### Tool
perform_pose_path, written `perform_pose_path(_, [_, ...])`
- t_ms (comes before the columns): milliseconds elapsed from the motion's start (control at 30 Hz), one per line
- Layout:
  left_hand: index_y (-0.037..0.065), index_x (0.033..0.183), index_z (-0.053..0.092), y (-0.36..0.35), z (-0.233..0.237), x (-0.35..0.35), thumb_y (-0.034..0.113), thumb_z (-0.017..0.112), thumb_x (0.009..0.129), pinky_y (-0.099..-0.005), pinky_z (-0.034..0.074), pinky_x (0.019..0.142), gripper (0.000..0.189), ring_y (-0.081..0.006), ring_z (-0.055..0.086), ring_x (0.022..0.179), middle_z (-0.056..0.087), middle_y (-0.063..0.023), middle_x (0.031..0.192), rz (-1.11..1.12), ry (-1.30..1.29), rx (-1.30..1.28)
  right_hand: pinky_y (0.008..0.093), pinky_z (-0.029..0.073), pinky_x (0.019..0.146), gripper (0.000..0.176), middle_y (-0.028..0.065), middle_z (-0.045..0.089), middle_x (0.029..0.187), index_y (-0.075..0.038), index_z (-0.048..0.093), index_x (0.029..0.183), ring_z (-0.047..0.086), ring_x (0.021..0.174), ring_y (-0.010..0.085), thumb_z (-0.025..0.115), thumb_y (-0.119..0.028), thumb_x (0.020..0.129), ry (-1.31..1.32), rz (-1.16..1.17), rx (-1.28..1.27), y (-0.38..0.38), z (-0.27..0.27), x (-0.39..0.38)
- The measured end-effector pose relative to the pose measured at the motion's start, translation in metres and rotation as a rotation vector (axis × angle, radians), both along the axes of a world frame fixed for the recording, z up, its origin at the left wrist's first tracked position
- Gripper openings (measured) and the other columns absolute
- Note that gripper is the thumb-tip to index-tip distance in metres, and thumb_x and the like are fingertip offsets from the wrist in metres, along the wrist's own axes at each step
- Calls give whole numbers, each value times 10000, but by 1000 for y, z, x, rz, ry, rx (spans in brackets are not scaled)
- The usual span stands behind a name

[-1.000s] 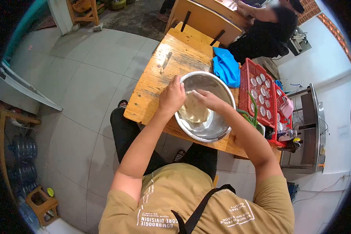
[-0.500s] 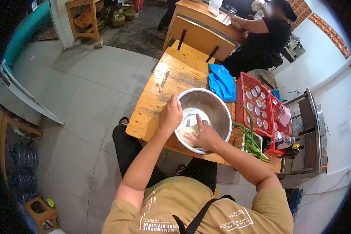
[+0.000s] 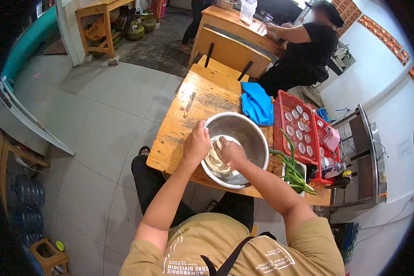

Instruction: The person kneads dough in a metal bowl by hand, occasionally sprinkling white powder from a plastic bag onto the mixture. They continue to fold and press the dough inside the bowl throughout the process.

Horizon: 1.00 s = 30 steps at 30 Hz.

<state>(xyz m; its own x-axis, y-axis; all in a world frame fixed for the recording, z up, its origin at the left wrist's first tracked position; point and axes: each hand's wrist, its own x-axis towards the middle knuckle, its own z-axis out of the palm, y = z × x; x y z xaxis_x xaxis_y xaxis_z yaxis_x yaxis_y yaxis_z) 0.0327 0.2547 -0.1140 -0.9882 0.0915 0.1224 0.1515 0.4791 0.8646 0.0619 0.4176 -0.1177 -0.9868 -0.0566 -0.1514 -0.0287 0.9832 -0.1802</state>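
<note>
A large metal mixing bowl (image 3: 256, 142) rests near the front edge of the wooden table. My left hand (image 3: 197, 143) grips the bowl's left rim with its fingers wrapped over it. Inside the bowl, a lump of pale dough (image 3: 215, 161) lies against the left side. My right hand (image 3: 232, 153) reaches into the bowl with bent fingers closed on the dough; part of the fingertips is hidden.
On the wooden table (image 3: 170, 138) lie a blue plastic bag (image 3: 256, 105), green onions (image 3: 293, 170) in a container, and red baskets (image 3: 280, 124) holding several clear-lidded cups. Beyond, a person (image 3: 299, 50) in black sits at another table. A wooden chair (image 3: 234, 50) stands between.
My right hand has moved left and its fingers have curled into the dough. The dough now appears bunched further up the bowl's left side. My left hand stays on the rim.
</note>
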Motion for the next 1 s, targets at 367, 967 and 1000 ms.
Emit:
perform_pose_path(367, [-37, 1430, 411, -5, -38, 17, 88, 474, 1020, -469, 461, 1034, 433, -456, 558, 1257, 567, -313, 1347, 118, 44, 425, 486, 467, 1028, 497, 249, 622, 1258, -78, 636, 1333, 567, 1227, 420, 734, -157, 853, 312, 309, -176, 21, 81, 54])
perform_pose_path(967, [-57, 1544, 284, -17, -20, 59, -8, 437, 942, -391, 295, 1203, 623, -315, 391, 1455, 397, -243, 1555, 120, -77, 645, 465, 492, 824, 302, 209, 692, 898, 53, 717, 938, 642, 944, 399, 704, -249, 942, 35, 102, -440, -8, 57, 8])
perform_pose_path(1000, [-56, 1546, 278, -16, -21, 62, -20, 427, 941, -390, 295, 1202, 624, -312, 392, 1454, 395, -243, 1556, 133, -50, 613, 465, 492, 824, 302, 209, 692, 898, 53, 717, 938, 642, 944, 399, 704, -249, 942, 21, 98, -438, -6, 54, 13])
